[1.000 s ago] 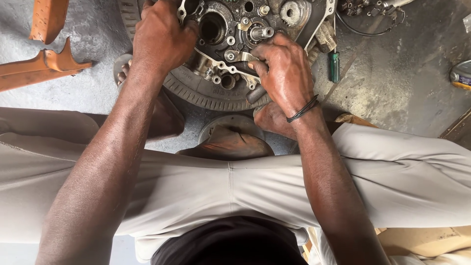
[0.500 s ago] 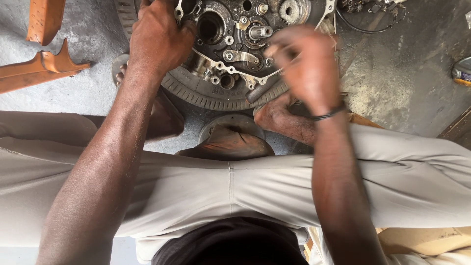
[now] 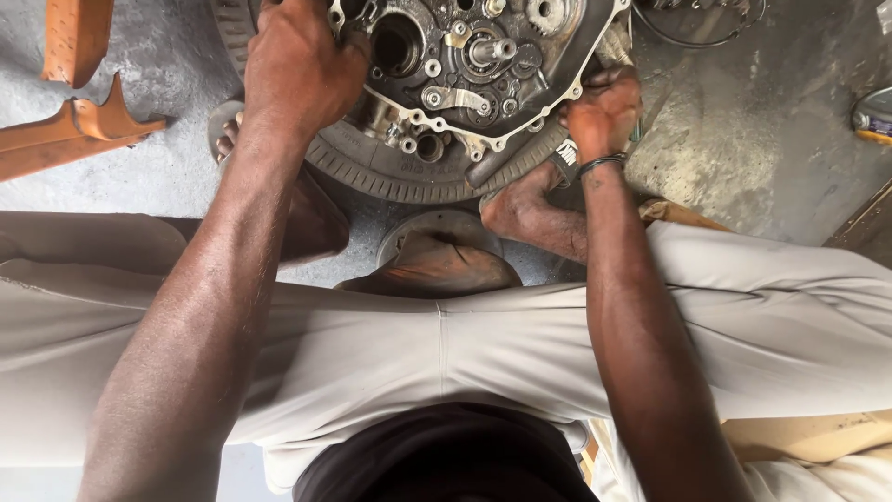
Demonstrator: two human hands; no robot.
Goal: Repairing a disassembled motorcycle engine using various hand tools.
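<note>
Engine case: an open metal engine case with gears, shafts and bolt holes lies at the top centre of the frame, resting inside a black tyre on the concrete floor.
Left hand: the left hand sits in the upper left of centre, its grip closed over the left edge of the engine case, fingers curled over the rim.
Right hand: the right hand is at the upper right of centre, its grip folded shut against the right edge of the engine case; whether it holds something small cannot be told. A dark band circles its wrist.
Feet: a bare foot presses against the tyre just below the right hand.
Clothing: pale trousers fill the middle of the frame.
Left side: orange metal pieces lie on the floor at the upper left, well apart from the hands.
Right edge: a small container shows at the far right.
</note>
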